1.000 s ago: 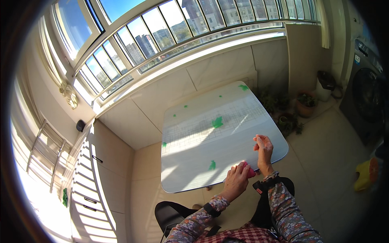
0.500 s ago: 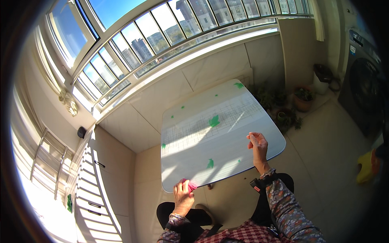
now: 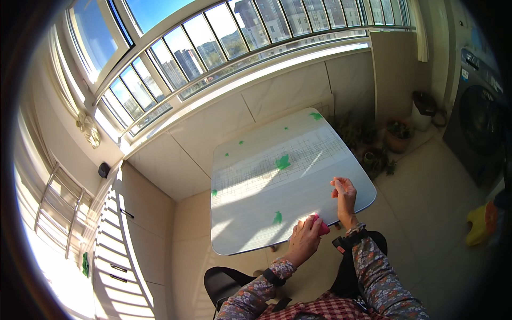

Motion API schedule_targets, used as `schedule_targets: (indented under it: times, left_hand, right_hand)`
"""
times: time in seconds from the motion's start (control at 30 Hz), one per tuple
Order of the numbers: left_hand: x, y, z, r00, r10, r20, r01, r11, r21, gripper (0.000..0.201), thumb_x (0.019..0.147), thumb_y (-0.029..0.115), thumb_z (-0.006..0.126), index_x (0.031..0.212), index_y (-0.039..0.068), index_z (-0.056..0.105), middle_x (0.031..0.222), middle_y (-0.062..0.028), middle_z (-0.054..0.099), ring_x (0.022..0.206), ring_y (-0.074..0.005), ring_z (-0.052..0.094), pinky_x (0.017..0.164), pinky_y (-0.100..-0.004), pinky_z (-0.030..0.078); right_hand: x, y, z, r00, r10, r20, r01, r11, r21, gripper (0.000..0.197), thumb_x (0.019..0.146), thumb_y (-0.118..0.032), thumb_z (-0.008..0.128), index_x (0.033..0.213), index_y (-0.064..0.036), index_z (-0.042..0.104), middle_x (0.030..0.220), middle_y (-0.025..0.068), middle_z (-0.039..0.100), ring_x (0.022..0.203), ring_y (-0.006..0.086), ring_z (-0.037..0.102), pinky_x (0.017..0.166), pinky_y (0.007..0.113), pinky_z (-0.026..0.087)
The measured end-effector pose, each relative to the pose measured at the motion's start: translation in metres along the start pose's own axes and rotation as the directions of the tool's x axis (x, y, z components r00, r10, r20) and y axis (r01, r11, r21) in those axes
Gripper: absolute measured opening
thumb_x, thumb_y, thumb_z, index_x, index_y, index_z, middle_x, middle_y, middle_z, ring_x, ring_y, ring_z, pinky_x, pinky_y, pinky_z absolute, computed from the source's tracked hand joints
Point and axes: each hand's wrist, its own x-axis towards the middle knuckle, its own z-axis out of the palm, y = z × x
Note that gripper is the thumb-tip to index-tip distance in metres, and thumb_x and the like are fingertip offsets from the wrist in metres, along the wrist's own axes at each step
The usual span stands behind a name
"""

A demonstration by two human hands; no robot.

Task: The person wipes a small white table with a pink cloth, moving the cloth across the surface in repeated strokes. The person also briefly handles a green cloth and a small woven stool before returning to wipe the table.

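My left hand (image 3: 305, 236) is closed over a bunched pink cloth (image 3: 323, 226), at the near edge of a square table (image 3: 250, 226) with rounded corners. The cloth touches the tabletop there, partly hidden by my fingers. Above the table's near right part, my right hand (image 3: 345, 196) is closed, thumb and fingers drawn together. Whatever lies between those fingertips is too small to make out. The pale tabletop carries a grid pattern and green leaf prints, such as the large leaf (image 3: 282, 162) in its middle.
Beyond the table run a tiled wall and a railed window (image 3: 224, 42). Potted plants (image 3: 398, 135) stand on the floor at the right, near a dark washing machine (image 3: 477, 117). A yellow object (image 3: 478, 225) lies far right. A slatted, sunlit cabinet (image 3: 144, 234) stands at the left.
My left hand has slid the pink cloth rightward along the near edge, from the left corner toward my right hand. My right hand has shifted slightly right and stays closed.
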Motion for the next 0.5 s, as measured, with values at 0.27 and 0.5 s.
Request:
schedule_targets:
  times: [0.27, 0.5]
  left_hand:
    - [-0.117, -0.084, -0.079, 0.937, -0.333, -0.103, 0.347, 0.919, 0.185, 0.051, 0.072, 0.009, 0.064, 0.122, 0.006, 0.055, 0.126, -0.0154, 0.053, 0.115, -0.0364, 0.049, 0.101, -0.0450, 0.040]
    - [-0.163, -0.117, -0.106, 0.849, -0.486, -0.210, 0.526, 0.817, 0.236, 0.047, 0.072, 0.009, 0.058, 0.118, 0.004, 0.057, 0.123, -0.0173, 0.055, 0.115, -0.0372, 0.049, 0.102, -0.0463, 0.039]
  right_hand:
    - [-0.002, -0.002, 0.002, 0.999, 0.035, 0.010, -0.035, 0.999, 0.008, 0.012, 0.093, -0.016, 0.062, 0.098, -0.0046, 0.063, 0.089, 0.0050, 0.066, 0.058, 0.0063, 0.050, 0.053, 0.020, 0.043]
    - [-0.005, 0.000, 0.006, 0.998, 0.026, 0.049, -0.027, 0.999, 0.027, 0.013, 0.093, -0.017, 0.062, 0.098, -0.0049, 0.063, 0.089, 0.0048, 0.066, 0.057, 0.0064, 0.051, 0.053, 0.020, 0.043]
